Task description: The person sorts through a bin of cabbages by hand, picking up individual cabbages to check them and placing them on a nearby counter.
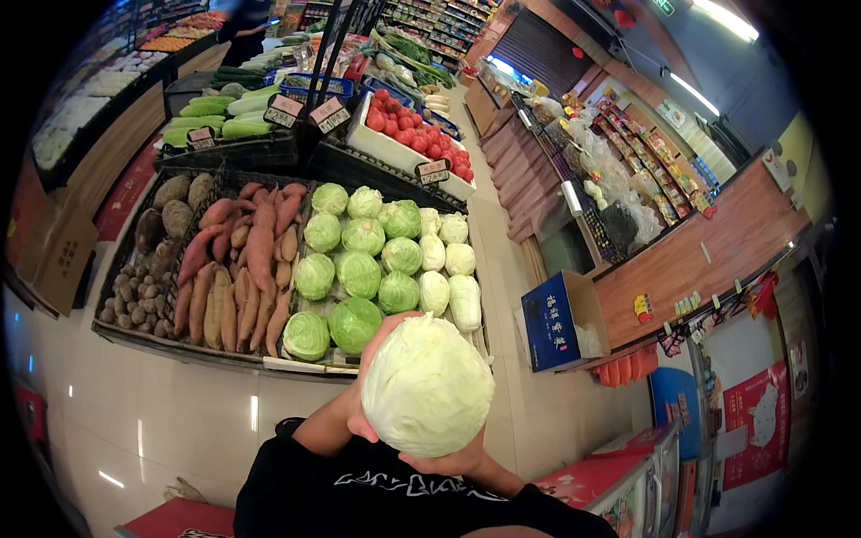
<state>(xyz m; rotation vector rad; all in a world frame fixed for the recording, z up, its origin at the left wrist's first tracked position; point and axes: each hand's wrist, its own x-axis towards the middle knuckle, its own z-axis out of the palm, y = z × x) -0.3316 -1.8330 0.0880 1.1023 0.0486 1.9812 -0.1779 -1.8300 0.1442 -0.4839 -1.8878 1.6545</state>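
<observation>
A large pale green head of cabbage point(427, 387) is held up close before my chest between both hands. My left hand point(370, 387) wraps its left side, the thumb low on the leaves. Lower right, my right hand point(451, 460) supports it from beneath; most of its fingers are hidden behind the head. Beyond it stands a produce display with rows of round green cabbages point(358, 274). Small napa cabbages point(464, 302) line the display's right side. Sweet potatoes point(261, 252) fill the section left of the cabbages.
Potatoes point(134, 296) and taro point(177, 218) lie far left. Behind are a white foam box point(403, 151) of tomatoes point(417, 132) and green gourds point(202, 107). A blue carton point(551, 323) stands right, by a wooden counter point(699, 262). A person point(245, 33) holds a phone at the back.
</observation>
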